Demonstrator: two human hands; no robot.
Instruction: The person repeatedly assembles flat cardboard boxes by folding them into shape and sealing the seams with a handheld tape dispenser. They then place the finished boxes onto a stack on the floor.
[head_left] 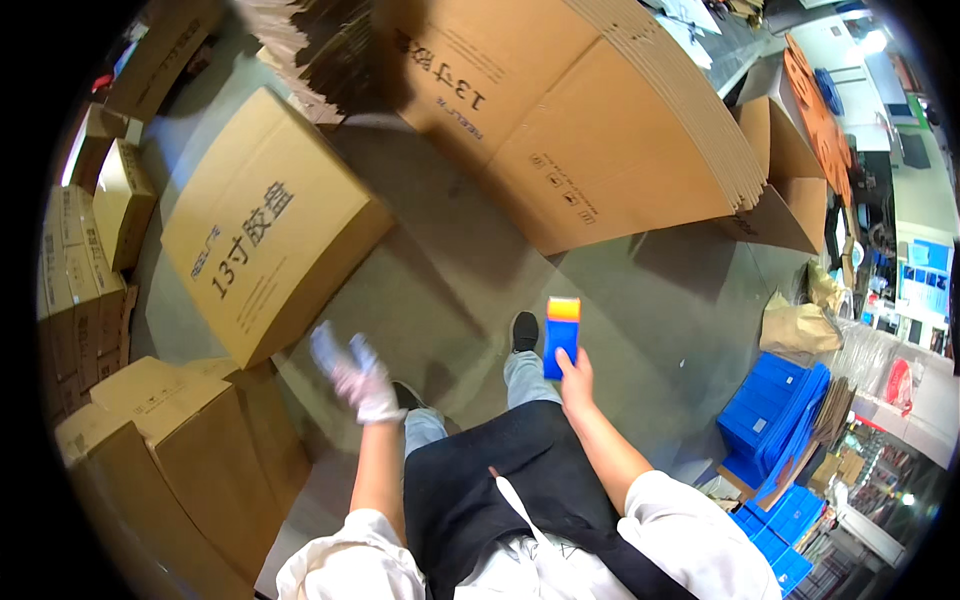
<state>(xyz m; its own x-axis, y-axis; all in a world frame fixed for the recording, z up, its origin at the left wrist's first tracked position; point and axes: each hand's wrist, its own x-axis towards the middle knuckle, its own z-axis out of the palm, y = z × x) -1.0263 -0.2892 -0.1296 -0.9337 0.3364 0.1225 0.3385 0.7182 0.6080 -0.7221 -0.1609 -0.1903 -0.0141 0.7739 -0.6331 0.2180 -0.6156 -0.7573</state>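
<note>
My right hand [575,380] is bare and closed round the lower part of a blue, block-shaped thing with an orange end [562,335]; I cannot tell its exact kind. It points away from me, above the floor. On my left hand [362,385] is a pale glove with bluish fingertips. Its fingers look stretched out and apart, a little smeared by motion, with nothing seen in them. Just beyond that hand lies a large closed cardboard box [275,225], tilted in view and nearest to it.
A thick stack of flattened cartons [560,130] stands ahead. More cardboard boxes [185,410] line the left side. To the right are blue plastic crates [770,405], brown paper [800,325] and an open carton [790,205]. My shoes stand on the grey floor [440,290].
</note>
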